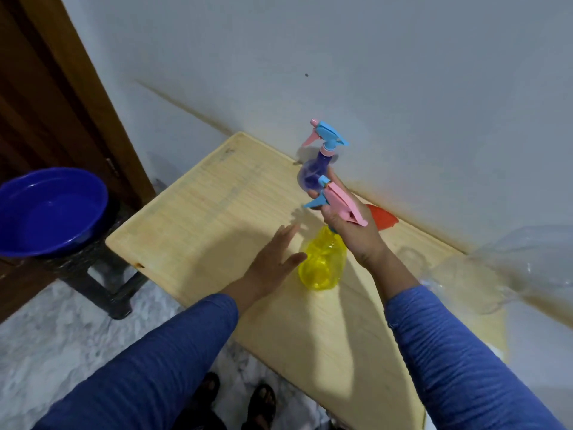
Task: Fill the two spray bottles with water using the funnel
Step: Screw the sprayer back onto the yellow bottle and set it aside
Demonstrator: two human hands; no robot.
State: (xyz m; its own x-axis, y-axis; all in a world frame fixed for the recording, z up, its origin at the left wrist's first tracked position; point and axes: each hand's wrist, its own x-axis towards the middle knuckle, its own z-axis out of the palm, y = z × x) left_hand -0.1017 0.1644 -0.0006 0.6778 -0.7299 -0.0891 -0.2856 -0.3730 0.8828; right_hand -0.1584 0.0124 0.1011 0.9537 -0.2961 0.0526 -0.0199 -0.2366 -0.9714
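My right hand (350, 234) grips the yellow spray bottle (322, 268) at its neck, under the pink trigger head (344, 206). The fingers of that hand also reach round the purple spray bottle (310, 176), which has a blue trigger head and stands higher and nearer the wall. Both bottles are over the wooden table (198, 218). My left hand (273, 259) is open with straight fingers, its thumb at the yellow bottle's side. A red funnel (383, 218) lies on the table by the wall, partly hidden behind my right hand.
A blue basin (49, 212) holding water sits on a dark stool (102, 274) left of the table. Crumpled clear plastic (511, 262) lies at the table's right end. A wall runs along the table's far edge, and a wooden door stands at the left.
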